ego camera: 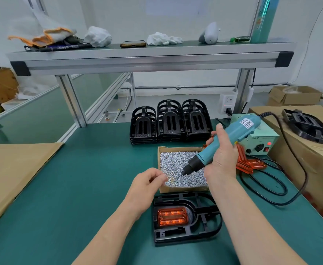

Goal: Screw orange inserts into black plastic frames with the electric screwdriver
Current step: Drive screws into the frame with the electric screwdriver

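Green mat (80, 178), white walls (176, 20) — right hand (223, 155) grips the screwdriver (237, 129), left hand (149, 180) pinched — hold unclear.

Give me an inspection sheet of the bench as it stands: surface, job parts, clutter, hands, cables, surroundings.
Surface: green bench mat.
Job's things: black plastic frame nearest, orange translucent insert seated in it; cardboard box of silver screws behind; stacked black frames at back; spare orange inserts right of box.
Clutter: flat cardboard sheet, left.
Hands: right hand grips blue electric screwdriver, bit over the box; left hand has fingertips pinched by the bit tip, screw unconfirmed.
Cables: black cord loops on mat, right.
Surroundings: pale green power unit, brown cartons right, aluminium shelf above.
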`<move>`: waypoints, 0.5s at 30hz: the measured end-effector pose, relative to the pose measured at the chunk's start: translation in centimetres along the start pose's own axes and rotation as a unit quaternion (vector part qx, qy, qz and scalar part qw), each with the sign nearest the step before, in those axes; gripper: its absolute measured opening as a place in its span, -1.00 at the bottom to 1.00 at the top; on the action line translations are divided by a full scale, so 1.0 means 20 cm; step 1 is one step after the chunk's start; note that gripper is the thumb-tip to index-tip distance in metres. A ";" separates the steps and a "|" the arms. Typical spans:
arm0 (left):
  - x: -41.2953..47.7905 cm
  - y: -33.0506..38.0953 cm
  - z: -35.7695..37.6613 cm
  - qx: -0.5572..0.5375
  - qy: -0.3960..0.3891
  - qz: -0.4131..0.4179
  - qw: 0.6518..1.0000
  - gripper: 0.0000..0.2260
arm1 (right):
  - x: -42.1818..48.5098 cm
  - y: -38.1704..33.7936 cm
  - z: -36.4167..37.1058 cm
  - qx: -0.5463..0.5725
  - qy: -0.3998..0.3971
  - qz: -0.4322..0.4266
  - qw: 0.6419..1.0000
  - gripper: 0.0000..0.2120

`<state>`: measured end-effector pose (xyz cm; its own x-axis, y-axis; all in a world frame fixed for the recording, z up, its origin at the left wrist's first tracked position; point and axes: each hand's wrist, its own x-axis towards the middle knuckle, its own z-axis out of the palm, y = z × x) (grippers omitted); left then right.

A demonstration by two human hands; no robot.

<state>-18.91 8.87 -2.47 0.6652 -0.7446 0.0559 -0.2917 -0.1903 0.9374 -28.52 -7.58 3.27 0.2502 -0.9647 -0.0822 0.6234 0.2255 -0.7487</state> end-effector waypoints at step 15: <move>-0.14 0.04 0.02 -0.299 0.002 -0.128 0.946 -0.74 | -0.11 -0.02 0.03 0.006 -0.008 -0.025 1.000 -0.83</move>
<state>-21.40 10.54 -1.95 0.6645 -0.7201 -0.1997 0.3192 0.0318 0.9472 -28.85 -5.43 4.05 0.2304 -0.9725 -0.0331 0.6438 0.1778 -0.7442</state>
